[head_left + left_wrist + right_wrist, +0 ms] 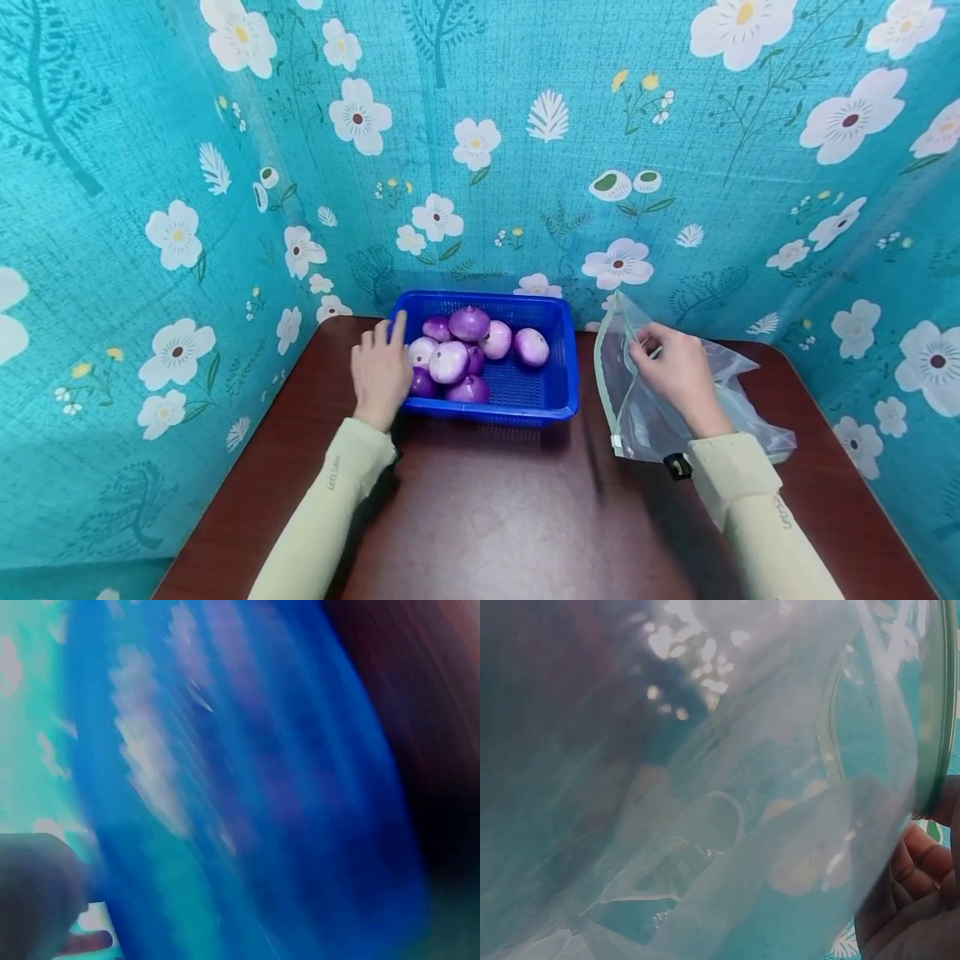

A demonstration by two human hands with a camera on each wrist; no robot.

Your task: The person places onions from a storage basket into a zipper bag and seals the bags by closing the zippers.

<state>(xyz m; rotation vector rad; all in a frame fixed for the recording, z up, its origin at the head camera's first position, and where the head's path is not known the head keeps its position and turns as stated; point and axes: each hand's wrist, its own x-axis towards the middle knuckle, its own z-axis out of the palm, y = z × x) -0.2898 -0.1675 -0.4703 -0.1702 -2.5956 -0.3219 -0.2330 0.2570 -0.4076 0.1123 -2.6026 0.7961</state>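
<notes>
Several purple onions (447, 362) lie in a blue plastic basket (558, 412), mostly in its left half. My left hand (381, 367) is over the basket's left rim, fingers pointing up and away, close beside the onions. The left wrist view shows the basket wall (330, 787) blurred, with part of the hand (41, 892) at lower left. My right hand (673, 358) pinches the upper edge of a clear zip bag (645, 425), whose mouth faces the basket. In the right wrist view the bag (705, 862) fills most of the picture, fingers (922, 855) at its green-tinted zip strip.
A dark red-brown table (495, 500) carries the basket and reaches toward me. Turquoise flowered cloth (487, 233) hangs close behind the table and along both sides. A black band (678, 467) sits at the right wrist.
</notes>
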